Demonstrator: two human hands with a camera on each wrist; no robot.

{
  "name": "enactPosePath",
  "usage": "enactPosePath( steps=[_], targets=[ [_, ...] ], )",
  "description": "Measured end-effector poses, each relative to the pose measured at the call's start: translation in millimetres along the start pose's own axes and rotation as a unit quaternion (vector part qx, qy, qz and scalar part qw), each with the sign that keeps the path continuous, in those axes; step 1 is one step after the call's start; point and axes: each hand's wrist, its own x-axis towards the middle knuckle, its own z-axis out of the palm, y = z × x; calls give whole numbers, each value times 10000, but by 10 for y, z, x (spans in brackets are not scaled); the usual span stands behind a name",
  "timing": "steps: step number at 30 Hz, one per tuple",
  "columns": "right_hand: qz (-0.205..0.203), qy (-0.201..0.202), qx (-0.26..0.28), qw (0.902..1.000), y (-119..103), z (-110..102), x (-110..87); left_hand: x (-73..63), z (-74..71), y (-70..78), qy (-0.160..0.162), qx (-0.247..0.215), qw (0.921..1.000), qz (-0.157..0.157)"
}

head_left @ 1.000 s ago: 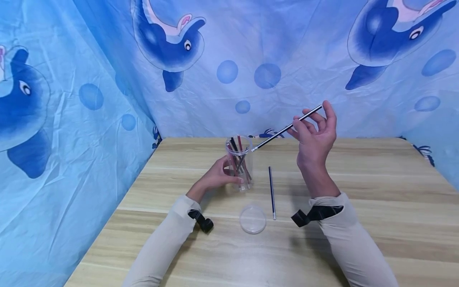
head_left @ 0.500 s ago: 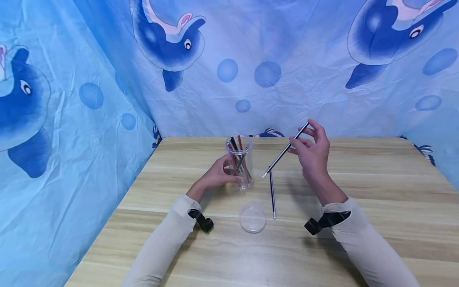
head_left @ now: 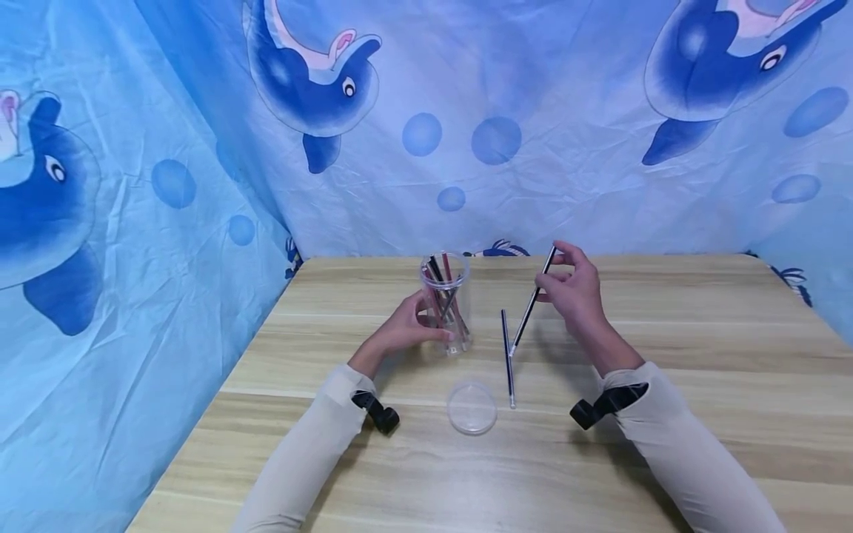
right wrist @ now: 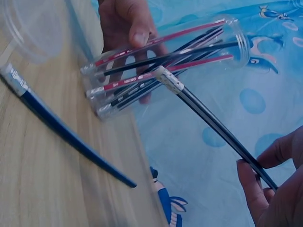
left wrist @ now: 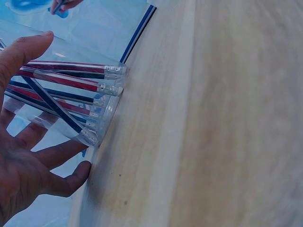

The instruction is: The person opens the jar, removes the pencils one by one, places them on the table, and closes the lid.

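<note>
My left hand point(head_left: 405, 326) grips a clear plastic cup point(head_left: 460, 337), thumb and fingers curled round its side. Inside lean several pencils point(left wrist: 71, 85), red-striped and dark-striped, their silver-ferruled eraser ends at the bottom. To the right of the cup, my right hand point(head_left: 574, 289) pinches a black-and-silver striped pencil point(head_left: 529, 307) between thumb and fingers near its upper end. Its eraser end slants down and overlaps a dark blue pencil point(head_left: 506, 355) lying on the table. In the right wrist view the held pencil's white eraser shows in front of the cup.
A round clear lid point(head_left: 472, 409) lies flat on the wooden table point(head_left: 400, 481), nearer to me than the cup. Blue dolphin-printed cloth point(head_left: 553, 178) hangs behind the table and along its left. Black wrist cameras are strapped over both sleeves.
My right hand has come down and slightly left, turning the pencil steeper. Its eraser end moved from beside the cup's rim down to the lying pencil. The left hand and cup stay put.
</note>
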Motion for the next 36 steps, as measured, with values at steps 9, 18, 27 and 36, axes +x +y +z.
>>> enactPosePath(
  steps=[9,18,27,36],
  targets=[
    [73,-485,-727,9961,101,-102,28,5,88,9,14,-124,9998,-135],
    [155,-1307,-1584,9786,271,-67,78,-11,77,6,38,-229,9995,-228],
    [359,-1722,-2099,9618,425,-11,79,-41,41,6,21,-123,9996,-234],
    [535,-1902,-2446,9493,500,44,100,-34,12,21,-1,-135,9997,-214]
  ],
)
